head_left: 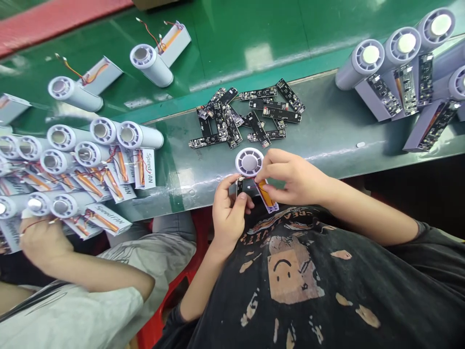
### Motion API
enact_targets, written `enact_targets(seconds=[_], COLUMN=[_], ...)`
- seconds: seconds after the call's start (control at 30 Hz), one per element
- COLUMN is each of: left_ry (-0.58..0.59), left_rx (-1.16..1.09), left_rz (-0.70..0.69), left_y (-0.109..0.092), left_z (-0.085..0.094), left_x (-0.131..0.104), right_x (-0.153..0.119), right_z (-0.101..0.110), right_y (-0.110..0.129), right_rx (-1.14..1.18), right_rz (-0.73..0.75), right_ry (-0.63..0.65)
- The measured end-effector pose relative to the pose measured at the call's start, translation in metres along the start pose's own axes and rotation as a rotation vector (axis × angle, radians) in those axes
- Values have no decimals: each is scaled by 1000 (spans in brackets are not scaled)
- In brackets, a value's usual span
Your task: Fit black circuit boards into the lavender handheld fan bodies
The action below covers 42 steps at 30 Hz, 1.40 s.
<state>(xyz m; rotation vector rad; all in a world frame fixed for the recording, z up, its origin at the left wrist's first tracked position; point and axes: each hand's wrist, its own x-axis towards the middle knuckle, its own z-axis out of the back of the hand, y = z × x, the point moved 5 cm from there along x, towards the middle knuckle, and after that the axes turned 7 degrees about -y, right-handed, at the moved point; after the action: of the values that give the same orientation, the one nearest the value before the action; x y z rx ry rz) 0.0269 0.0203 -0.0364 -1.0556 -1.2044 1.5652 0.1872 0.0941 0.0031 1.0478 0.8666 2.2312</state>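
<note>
A lavender fan unit (249, 162) with a round grille is at the bench's front edge. Its open handle (268, 196) shows an orange battery and points down toward my shirt. My left hand (232, 206) pinches a small black circuit board (239, 186) just left of the handle. My right hand (285, 177) is closed on the fan unit's handle, with fingertips at the battery and the wires below the grille. Beyond the fan, a loose pile of black circuit boards (257, 128) lies on the grey bench strip.
Many fan units (141, 135) crowd the left, where a co-worker's hand (45, 242) reaches in. Two more fans (150, 65) lie on the green surface (254, 29). Fans with boards on their handles (366, 58) stand at right. A small white piece (360, 144) lies nearby.
</note>
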Motion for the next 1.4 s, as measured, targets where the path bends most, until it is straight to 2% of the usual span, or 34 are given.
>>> enact_targets(seconds=[0.1, 0.23, 0.37, 0.6, 0.83, 0.9, 1.07, 1.17, 1.23, 1.4], left_ry=[-8, 8, -2, 29, 35, 23, -22, -42, -32, -25], left_rx=[-74, -124, -166, -225, -215, -180, -75, -34, -2, 81], left_rz=[57, 81, 87, 130, 100, 74, -1, -15, -39, -128], left_y=[6, 8, 7, 8, 8, 5, -2, -4, -4, -5], left_z=[3, 1, -1, -3, -4, -5, -4, -3, -3, -2], left_x=[-1, -2, -2, -2, -5, -6, -7, -7, -6, -6], right_x=[-4, -5, -2, -3, -3, -3, -3, -3, -2, 4], right_z=[1, -10, -16, -14, -11, -10, -14, -18, -20, -25], right_y=[-2, 2, 7, 3, -6, -5, 13, 19, 19, 14], right_rx=[-50, -216, -349, 54, 240, 160, -376, -551, -593, -594], right_rz=[23, 32, 19, -26, -259, -250, 74, 191, 203, 102], right_ry=[77, 128, 110, 25, -122, -174, -174, -168, -155, -20])
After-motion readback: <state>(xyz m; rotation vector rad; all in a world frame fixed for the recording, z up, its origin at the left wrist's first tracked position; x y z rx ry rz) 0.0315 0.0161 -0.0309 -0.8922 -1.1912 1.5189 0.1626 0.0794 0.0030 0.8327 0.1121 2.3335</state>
